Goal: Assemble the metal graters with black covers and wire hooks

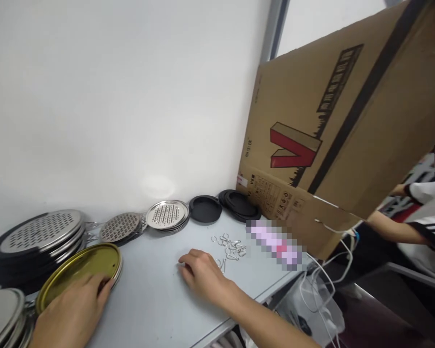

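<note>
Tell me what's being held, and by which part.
Left hand touches the gold disc at its near rim; grip unclear. Right hand: nothing visibly held.

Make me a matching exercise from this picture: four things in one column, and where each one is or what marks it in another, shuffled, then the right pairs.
Things
1. Left hand
2. Right hand
3. Black discs
4. Cardboard box

Places and marks
A. Printed with a red V
B. Beside the small metal pieces
C. On the gold-coloured disc
D. Lying on the table along the wall

Right pairs
1-C, 2-B, 3-D, 4-A
</note>
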Demonstrator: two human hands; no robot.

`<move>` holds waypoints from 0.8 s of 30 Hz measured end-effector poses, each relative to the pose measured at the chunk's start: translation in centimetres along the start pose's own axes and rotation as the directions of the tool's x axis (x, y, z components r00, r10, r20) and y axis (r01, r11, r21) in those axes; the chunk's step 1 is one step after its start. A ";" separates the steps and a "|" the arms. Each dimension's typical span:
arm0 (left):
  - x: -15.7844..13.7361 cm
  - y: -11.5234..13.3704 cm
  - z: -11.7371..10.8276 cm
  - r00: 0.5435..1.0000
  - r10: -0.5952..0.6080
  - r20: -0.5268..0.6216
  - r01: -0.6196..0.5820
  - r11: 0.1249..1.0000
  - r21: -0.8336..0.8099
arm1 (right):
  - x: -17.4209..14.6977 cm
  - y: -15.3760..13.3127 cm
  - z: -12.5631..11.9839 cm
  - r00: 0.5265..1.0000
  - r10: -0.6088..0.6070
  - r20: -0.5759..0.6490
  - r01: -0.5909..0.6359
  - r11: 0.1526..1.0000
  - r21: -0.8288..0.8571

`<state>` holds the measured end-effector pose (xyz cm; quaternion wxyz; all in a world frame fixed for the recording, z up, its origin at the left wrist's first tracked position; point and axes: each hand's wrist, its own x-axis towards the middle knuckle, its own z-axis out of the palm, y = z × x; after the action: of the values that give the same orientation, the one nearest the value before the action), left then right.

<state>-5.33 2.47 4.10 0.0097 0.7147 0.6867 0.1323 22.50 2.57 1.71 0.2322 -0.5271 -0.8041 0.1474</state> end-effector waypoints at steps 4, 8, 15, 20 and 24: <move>0.0 0.2 0.1 1.000 -0.008 0.012 0.005 0.984 0.177 | -0.4 0.0 0.2 0.999 -0.045 -0.007 0.045 0.997 -0.066; -0.2 0.7 -0.4 0.999 0.013 -0.034 -0.004 0.972 0.234 | -1.7 -0.3 0.1 0.987 -0.161 0.019 0.162 0.985 -0.067; -1.9 2.6 -1.9 0.936 0.217 -0.276 -0.168 0.967 0.191 | -3.0 0.8 0.7 0.984 -0.168 0.056 0.161 0.981 0.107; -4.9 9.3 0.5 0.819 0.447 -0.360 -0.448 0.890 0.086 | -2.3 2.5 1.1 0.994 0.088 -0.058 -0.048 0.869 0.493; -6.1 12.9 4.6 0.765 0.520 -0.379 -0.545 0.837 0.047 | -2.0 3.5 1.1 0.979 0.180 -0.091 -0.089 0.791 0.606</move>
<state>8.14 -3.53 1.12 -0.1364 0.8402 0.4396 0.2868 25.35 2.17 -1.32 0.4329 -0.4921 -0.6578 0.3713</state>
